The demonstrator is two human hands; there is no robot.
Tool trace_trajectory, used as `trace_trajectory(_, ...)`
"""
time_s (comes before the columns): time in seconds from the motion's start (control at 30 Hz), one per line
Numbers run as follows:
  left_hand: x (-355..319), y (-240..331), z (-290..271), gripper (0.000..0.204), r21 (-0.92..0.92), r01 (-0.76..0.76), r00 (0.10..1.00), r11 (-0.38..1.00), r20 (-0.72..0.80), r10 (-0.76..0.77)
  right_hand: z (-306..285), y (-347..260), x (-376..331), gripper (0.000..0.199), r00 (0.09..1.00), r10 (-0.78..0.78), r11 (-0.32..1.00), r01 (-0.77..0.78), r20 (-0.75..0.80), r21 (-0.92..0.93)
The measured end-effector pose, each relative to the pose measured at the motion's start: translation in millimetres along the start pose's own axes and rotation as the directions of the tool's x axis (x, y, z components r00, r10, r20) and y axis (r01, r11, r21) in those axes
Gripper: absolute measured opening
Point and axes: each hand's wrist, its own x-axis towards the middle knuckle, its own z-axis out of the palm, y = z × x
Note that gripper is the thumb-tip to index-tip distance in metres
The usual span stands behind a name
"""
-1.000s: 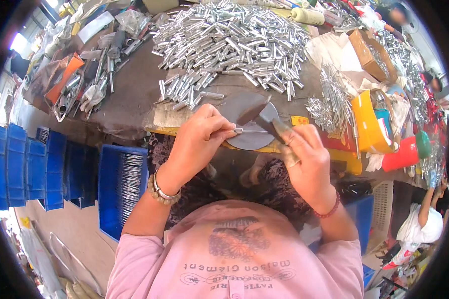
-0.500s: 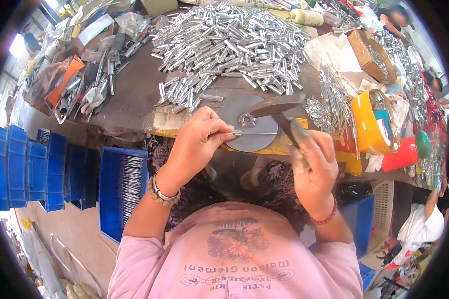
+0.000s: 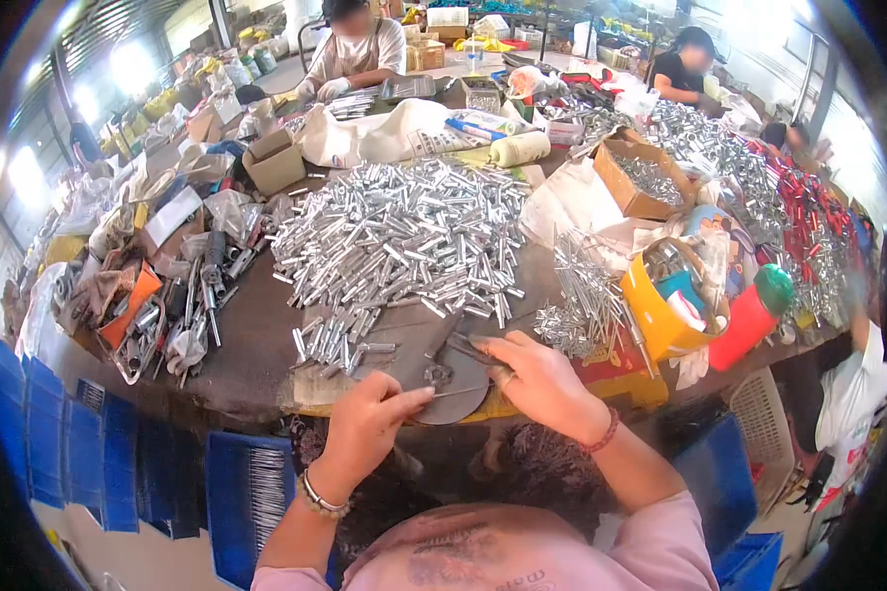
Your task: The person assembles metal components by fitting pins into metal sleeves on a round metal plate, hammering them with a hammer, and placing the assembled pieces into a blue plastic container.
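Note:
My left hand (image 3: 370, 424) pinches a thin metal rod (image 3: 460, 393) between thumb and fingertips. The rod's pinched end is hidden by the fingers, and its free length lies across a round dark grey metal disc (image 3: 458, 405) at the near table edge. A small star-shaped metal piece (image 3: 437, 374) sits at the middle of the disc. My right hand (image 3: 547, 384) is closed round the dark handle of a hammer (image 3: 443, 335), whose head is over the disc's far side. Beyond both hands spreads a large heap of short shiny metal tubes (image 3: 394, 246).
Thin metal rods (image 3: 586, 286) and a cut yellow container (image 3: 660, 330) lie to the right, with a red bottle (image 3: 744, 330) and a cardboard box (image 3: 636, 187). Tools and bags crowd the left. A blue crate (image 3: 232, 502) of rods stands below. Two people work across the table.
My view has tilted up, bringing people and the far table in. The hammer head has come down from above the disc's right side toward its far side. My left hand keeps its pinch.

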Motion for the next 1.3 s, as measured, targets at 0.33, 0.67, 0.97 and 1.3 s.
trace_trajectory(0.33,-7,-19,6,0.039,0.003,-0.089,0.989,0.996,-0.118,0.088,29,-31,-20,0.017,0.973,-0.217,0.935,0.185,-0.078,-0.302)
trace_trajectory(0.67,-23,-7,9,0.041,0.01,-0.066,0.989,0.998,-0.131,0.067,26,-41,-42,0.015,0.961,0.146,0.96,-0.195,0.233,0.201)
trace_trajectory(0.97,-52,15,37,0.036,-0.565,0.368,0.84,0.739,-0.139,-0.524,45,-46,-46,0.019,0.808,0.271,0.641,-0.557,0.523,0.528)
trace_trajectory(1.3,-44,27,35,0.061,-0.879,0.45,0.714,0.155,0.25,-0.654,60,-54,-53,0.022,0.778,0.278,0.523,-0.615,0.564,0.59)
